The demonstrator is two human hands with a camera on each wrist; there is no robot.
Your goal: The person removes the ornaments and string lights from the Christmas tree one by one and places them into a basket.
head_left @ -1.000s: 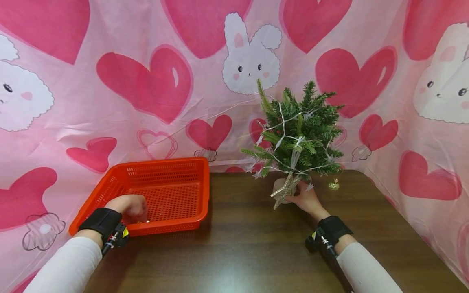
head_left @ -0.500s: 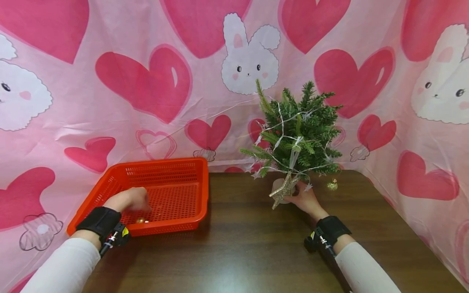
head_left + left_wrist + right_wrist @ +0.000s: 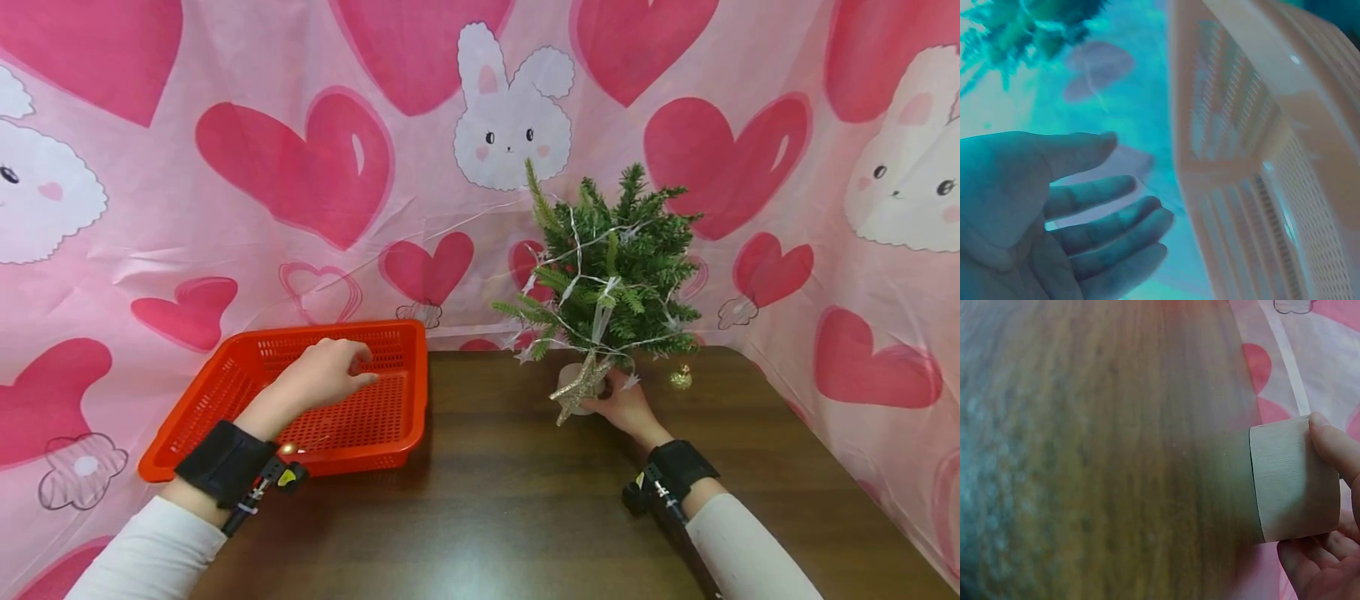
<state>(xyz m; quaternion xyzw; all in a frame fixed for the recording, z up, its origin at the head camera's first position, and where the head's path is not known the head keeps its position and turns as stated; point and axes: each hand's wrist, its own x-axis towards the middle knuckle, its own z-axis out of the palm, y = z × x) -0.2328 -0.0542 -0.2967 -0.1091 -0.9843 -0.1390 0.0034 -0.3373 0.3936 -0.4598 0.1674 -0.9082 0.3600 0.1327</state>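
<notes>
My left hand [image 3: 318, 375] is raised over the orange-red plastic basket [image 3: 419, 379], fingers loosely bent and holding nothing. In the left wrist view, the same hand [image 3: 1016, 200] has its fingers spread apart from the thumb, beside the basket's wall. With my right hand [image 3: 632, 410] I grip the pale round wooden base [image 3: 1294, 478] of a small artificial Christmas tree [image 3: 622, 275]. A string of star lights wraps the branches. A gold glitter star [image 3: 583, 385] hangs low at the front, partly covering the base. One small gold ball [image 3: 288, 449] shows by the basket's near wall.
A gold bauble [image 3: 681, 378] hangs at the tree's lower right. Brown wooden table [image 3: 480, 500] stretches between basket and tree. A pink cloth backdrop [image 3: 420, 83] with hearts and rabbits rises right behind them. A thin wire runs leftward from the tree.
My left hand has come up out of the basket's near left part and moved right, fingers parting; the small gold ball is now uncovered. The right hand and tree have stayed in place.
</notes>
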